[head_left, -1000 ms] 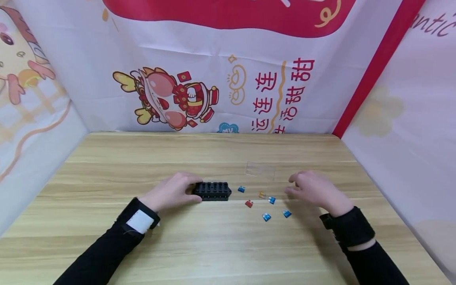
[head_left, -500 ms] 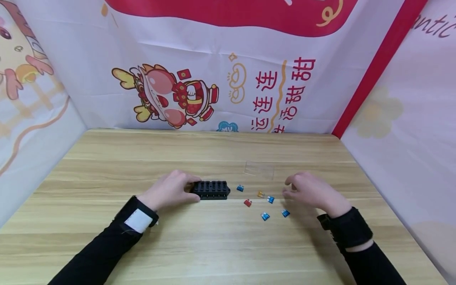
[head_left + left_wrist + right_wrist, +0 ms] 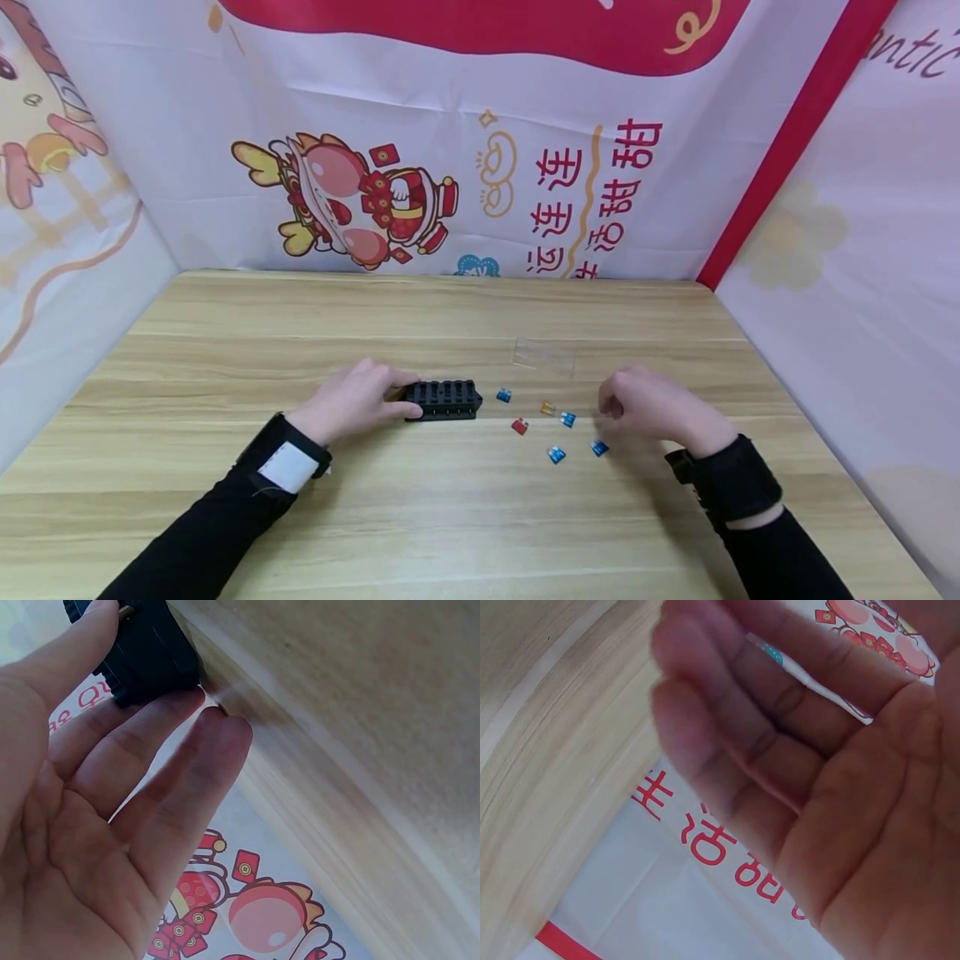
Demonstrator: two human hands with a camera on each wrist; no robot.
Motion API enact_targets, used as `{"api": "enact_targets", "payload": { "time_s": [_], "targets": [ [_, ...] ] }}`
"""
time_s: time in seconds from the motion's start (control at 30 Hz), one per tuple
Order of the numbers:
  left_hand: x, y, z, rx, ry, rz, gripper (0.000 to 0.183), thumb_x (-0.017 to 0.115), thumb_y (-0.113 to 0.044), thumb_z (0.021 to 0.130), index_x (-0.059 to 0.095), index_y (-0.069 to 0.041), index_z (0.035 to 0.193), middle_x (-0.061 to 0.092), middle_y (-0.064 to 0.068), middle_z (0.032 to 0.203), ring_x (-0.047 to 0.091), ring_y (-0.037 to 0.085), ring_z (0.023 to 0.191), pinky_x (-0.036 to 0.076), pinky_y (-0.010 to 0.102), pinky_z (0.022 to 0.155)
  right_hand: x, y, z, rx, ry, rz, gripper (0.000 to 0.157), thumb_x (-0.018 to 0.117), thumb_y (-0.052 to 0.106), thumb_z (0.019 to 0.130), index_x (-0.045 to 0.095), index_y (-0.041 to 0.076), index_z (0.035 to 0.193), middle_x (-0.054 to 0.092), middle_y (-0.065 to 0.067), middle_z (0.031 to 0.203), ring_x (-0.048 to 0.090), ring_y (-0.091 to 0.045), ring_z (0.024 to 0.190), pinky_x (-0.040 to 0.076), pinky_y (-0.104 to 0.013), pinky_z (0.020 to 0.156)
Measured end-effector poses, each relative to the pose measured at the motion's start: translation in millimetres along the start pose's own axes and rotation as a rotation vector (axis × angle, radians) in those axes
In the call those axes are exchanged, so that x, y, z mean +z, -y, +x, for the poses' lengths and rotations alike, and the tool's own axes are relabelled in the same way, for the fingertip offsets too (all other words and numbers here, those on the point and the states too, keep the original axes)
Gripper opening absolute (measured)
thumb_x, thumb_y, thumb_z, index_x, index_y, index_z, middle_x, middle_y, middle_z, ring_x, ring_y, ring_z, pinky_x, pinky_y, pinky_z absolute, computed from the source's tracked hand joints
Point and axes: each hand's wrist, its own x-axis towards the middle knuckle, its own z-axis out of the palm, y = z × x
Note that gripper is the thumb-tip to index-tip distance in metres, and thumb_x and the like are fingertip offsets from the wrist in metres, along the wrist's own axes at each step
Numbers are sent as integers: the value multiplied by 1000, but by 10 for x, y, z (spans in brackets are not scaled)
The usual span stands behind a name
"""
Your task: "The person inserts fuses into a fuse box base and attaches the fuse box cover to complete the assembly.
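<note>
At the table's middle in the head view, my left hand [image 3: 356, 403] grips the left end of a black fuse block [image 3: 447, 400], thumb on the near side and fingers at the far side. In the left wrist view the block's end [image 3: 154, 656] shows between thumb and fingertips. My right hand [image 3: 660, 410] hovers low over the table, fingers loosely bent, just behind a blue blade fuse [image 3: 599, 447]. Nothing shows in the right palm [image 3: 862, 817]; its thumb and index tips are out of sight there. A red fuse [image 3: 520, 426] and an orange fuse [image 3: 547, 407] lie between the hands.
Other blue fuses [image 3: 556, 454] lie scattered on the wooden table [image 3: 420, 517]. Behind them rests a clear plastic cover [image 3: 543, 357]. Printed cloth walls [image 3: 420, 75] close in the back and both sides.
My right hand has dipped slightly and its fingers have turned downward, closer to the nearest blue fuse. The left hand keeps its hold on the fuse block. The whole view has shifted slightly.
</note>
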Motion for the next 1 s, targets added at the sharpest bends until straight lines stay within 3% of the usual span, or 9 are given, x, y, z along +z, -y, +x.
{"api": "enact_targets", "payload": {
  "time_s": [0.3, 0.5, 0.77, 1.0],
  "targets": [
    [-30, -28, -21, 12, 5, 31, 43, 69, -42, 85, 66, -16, 120, 61, -9, 87, 48, 8, 63, 35, 26, 56, 55, 61, 21, -96, 89, 73, 23, 84, 17, 66, 63, 20, 73, 54, 7, 68, 49, -10, 63, 41, -28, 58],
    [-24, -40, -27, 20, 18, 31, 36, 68, -41, 86, 67, -20, 116, 56, -11, 77, 47, 7, 60, 34, 26, 54, 98, 72, 35, -81, 118, 82, 23, 84, 10, 66, 66, 21, 75, 57, 6, 71, 50, -11, 65, 42, -29, 60],
    [-24, -54, -33, 75, -10, 52, 20, 68, -39, 87, 66, -22, 99, 51, -9, 68, 43, 6, 56, 31, 25, 51, 145, 63, 52, -91, 115, 88, 24, 83, 6, 67, 67, 21, 77, 57, 9, 73, 51, -10, 66, 43, -27, 62],
    [-20, -44, -39, 83, -16, 61, 24, 67, -38, 88, 66, -20, 103, 51, -10, 70, 43, 6, 57, 31, 24, 51, 158, 79, 49, -60, 122, 90, 25, 83, 7, 66, 66, 21, 76, 56, 9, 73, 51, -11, 66, 43, -28, 61]
  ]
}}
